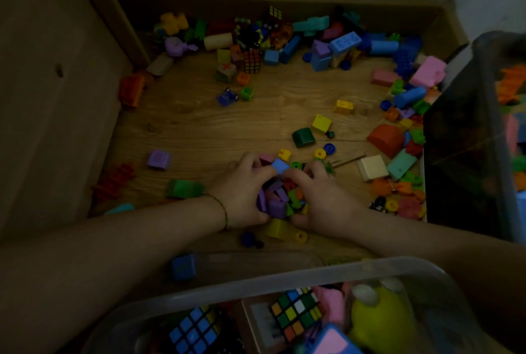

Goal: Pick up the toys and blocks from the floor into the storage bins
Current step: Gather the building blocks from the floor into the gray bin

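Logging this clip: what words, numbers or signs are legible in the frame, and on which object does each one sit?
"x" or "+": a red cross sign on the wooden cube; which of the two it is remains unclear.
Raised marks on the light blue brick: too blurred to read.
Raised mark on the purple block: too blurred to read.
No legible words, brands or numbers anywhere else.

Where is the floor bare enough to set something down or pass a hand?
Bare floor in the middle, between the purple block, toy car and green arch. Crowded along the back wall, beside the dark bin, and where the left hand and right hand cup a block pile.
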